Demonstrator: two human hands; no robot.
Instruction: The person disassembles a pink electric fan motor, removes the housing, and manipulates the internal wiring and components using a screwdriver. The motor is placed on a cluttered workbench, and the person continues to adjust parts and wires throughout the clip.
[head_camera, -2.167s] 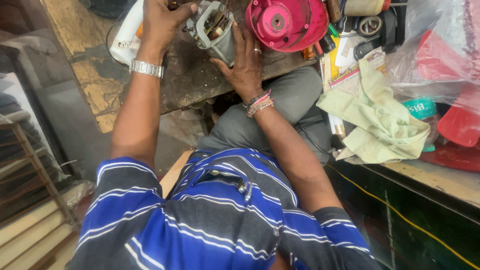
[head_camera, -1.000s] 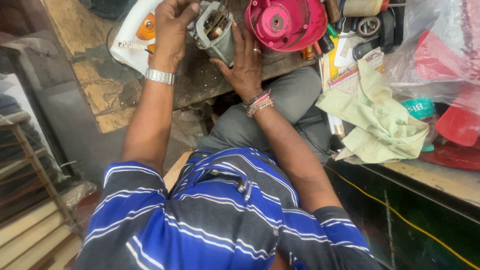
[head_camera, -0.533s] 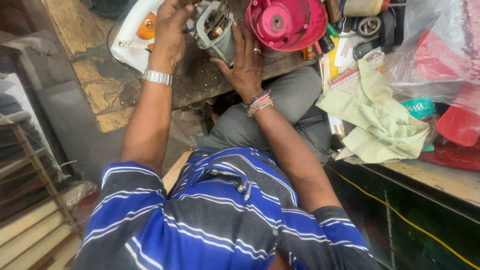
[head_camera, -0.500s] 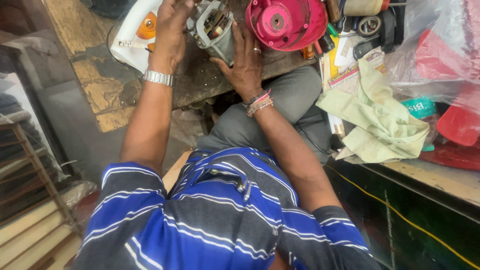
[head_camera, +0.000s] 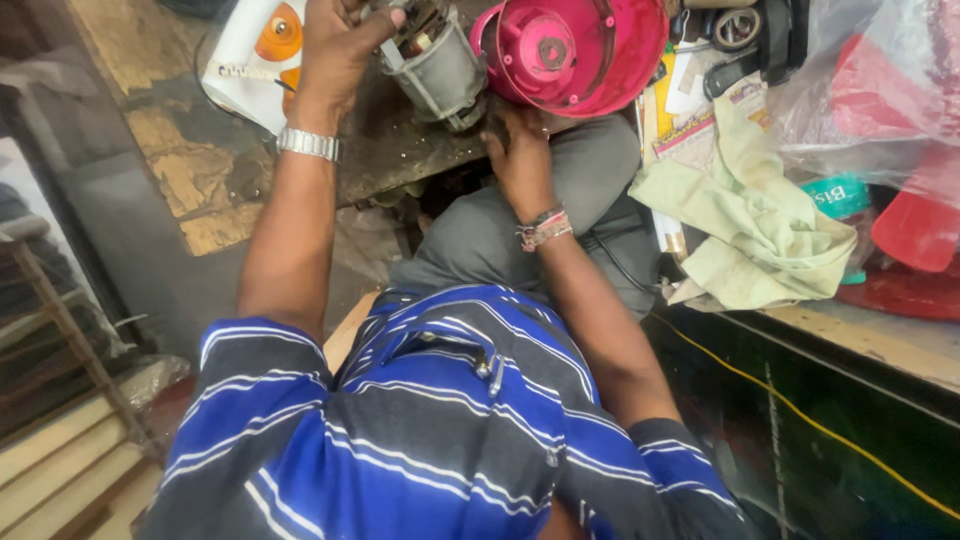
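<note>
Camera: one head-worn view, no second view to share with.
Position: above the person's own striped shirt (head_camera: 400, 440), which fills the lower frame.
Direction: steeply down and forward along both arms toward the worn bench top (head_camera: 200, 170).
Nearness: close; the left hand (head_camera: 335, 55) and right hand (head_camera: 520, 150) sit at the top edge, partly cropped.
Right side: a cluttered shelf (head_camera: 880, 340).

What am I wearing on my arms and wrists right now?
Both arms are bare below short sleeves striped blue, dark grey and white. The left wrist carries a silver metal-link watch; the right wrist wears a bundle of thread bracelets, red, white and dark.
</note>
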